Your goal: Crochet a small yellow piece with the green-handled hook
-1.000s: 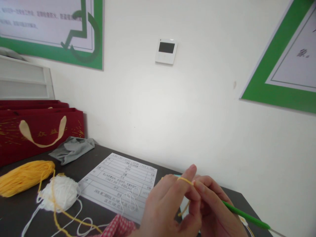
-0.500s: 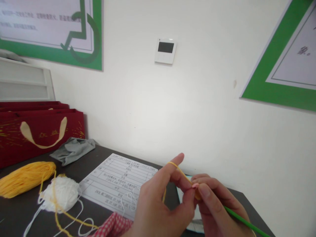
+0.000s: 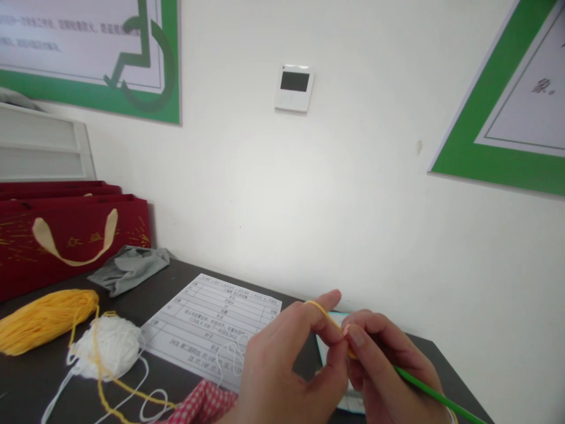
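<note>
A strand of yellow yarn (image 3: 324, 312) runs over my raised left forefinger, low and right of centre in the frame, and down to where my two hands meet. My left hand (image 3: 286, 371) is closed, thumb and middle finger pinching the yarn just below that forefinger. My right hand (image 3: 384, 371) touches it, fingers closed around a green crochet hook (image 3: 430, 393) whose shaft slants off toward the lower right corner. The hook's working tip is hidden between my fingertips, and I cannot make out any stitches there.

Under my hands lies a dark table (image 3: 35, 383). A printed sheet (image 3: 207, 330) with a table of text sits at lower centre; its writing is too small to read. Left of it are a ball of white yarn (image 3: 108, 347) with loose white and yellow strands trailing across it, and, at the far left edge, a skein of yellow yarn (image 3: 42, 321). A piece of red checked cloth (image 3: 203, 406) is cut off by the bottom edge.

Behind, a dark red gift bag (image 3: 70, 238) with a beige handle stands by the wall; what it holds cannot be seen. A grey cloth (image 3: 130, 268) lies crumpled beside it.
</note>
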Available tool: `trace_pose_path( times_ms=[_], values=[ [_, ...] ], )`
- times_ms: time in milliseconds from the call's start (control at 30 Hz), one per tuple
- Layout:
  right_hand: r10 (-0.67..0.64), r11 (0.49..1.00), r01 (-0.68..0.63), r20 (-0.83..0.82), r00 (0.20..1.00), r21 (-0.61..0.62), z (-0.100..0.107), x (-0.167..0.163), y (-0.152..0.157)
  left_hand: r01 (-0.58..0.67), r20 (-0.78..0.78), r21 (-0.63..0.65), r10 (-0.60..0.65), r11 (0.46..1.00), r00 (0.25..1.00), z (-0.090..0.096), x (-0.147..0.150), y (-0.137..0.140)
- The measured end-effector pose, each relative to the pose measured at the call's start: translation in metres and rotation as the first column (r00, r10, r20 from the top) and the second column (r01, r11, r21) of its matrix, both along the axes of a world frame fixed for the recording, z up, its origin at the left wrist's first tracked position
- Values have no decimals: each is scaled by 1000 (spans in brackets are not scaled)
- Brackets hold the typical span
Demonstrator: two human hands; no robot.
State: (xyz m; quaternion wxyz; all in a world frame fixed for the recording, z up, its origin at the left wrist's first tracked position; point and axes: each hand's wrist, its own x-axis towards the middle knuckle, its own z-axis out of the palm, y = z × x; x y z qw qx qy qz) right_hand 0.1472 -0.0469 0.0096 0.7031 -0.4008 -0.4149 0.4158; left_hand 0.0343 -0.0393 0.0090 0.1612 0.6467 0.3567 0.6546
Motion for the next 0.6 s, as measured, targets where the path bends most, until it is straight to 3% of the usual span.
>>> trace_pose_path(
  times_ms=[233, 367, 467, 600],
  values=[
    [99, 995, -99, -8, 995, 7, -6, 7, 8, -34, -16, 17, 34, 999, 999, -3, 1, 2],
    [-29, 995, 19, 109, 994, 97, -7, 1, 6, 61, 58, -109, -55, 992, 997, 1, 0, 7],
    [-96, 992, 85, 118, 988, 97, -10, -1, 5, 73, 85, -145, -61, 987, 995, 2, 1, 7],
    [47, 989, -62, 108, 993, 138, -22, 10, 13, -9, 41, -131, 15, 991, 999, -1, 5, 2]
  ],
)
